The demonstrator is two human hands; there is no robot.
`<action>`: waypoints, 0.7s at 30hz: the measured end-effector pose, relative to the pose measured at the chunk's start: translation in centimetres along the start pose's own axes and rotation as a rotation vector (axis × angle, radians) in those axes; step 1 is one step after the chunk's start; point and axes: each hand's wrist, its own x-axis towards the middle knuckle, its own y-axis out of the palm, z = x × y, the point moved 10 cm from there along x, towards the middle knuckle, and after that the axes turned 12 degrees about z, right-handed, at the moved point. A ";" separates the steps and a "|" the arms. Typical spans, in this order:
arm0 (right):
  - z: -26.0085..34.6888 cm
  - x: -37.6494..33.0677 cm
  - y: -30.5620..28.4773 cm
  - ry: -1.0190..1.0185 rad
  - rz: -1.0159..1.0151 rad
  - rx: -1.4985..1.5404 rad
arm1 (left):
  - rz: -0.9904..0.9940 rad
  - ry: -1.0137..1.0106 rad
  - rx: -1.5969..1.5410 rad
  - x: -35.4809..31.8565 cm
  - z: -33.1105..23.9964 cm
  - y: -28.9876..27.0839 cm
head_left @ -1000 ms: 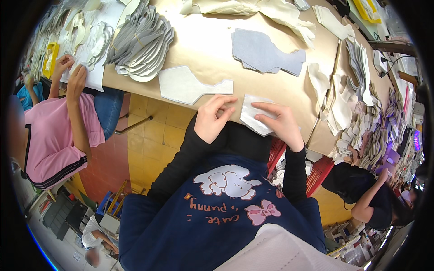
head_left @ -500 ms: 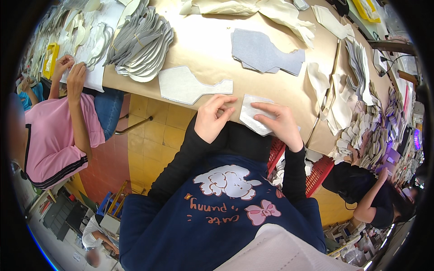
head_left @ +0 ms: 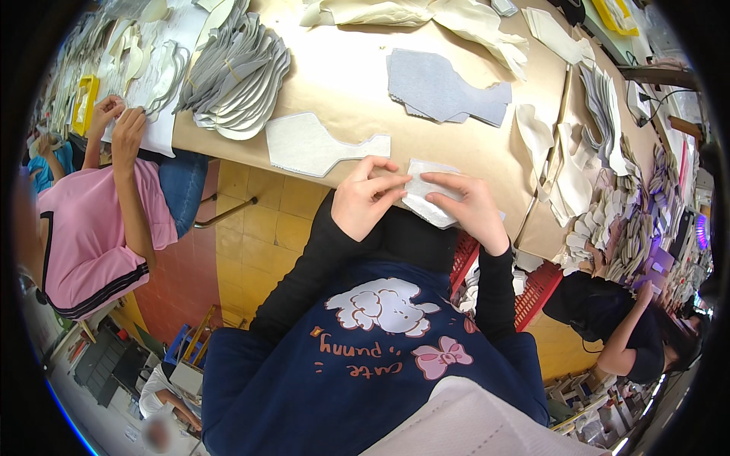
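Note:
At the near table edge, in front of my body, lies a small stack of whitish cut pieces (head_left: 423,196). My right hand (head_left: 470,205) lies over its right side, fingers stretched out and the thumb apart from them. My left hand (head_left: 372,199) is at the stack's left edge; its index fingertip meets that edge, with a gap between finger and thumb. Left of the stack, a white, grey-edged cut piece (head_left: 308,143) with a narrow tail lies flat. Farther back to the right is a pile of similarly shaped blue-grey pieces (head_left: 441,83).
A large fanned bundle of grey and white pieces (head_left: 237,76) stands at the back left. Cream pieces (head_left: 426,14) lie along the far side, more (head_left: 566,175) to the right. A red basket (head_left: 536,296) is below the table's right part. A pink-sleeved co-worker (head_left: 99,220) sits left.
My left hand has shifted slightly to the right, its index finger reaching the edge of the whitish stack. The right hand has stayed nearly still on it.

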 end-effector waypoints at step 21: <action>-0.2 0.1 0.1 -0.011 0.028 -0.011 | -0.023 -0.042 0.223 0.3 -0.9 0.3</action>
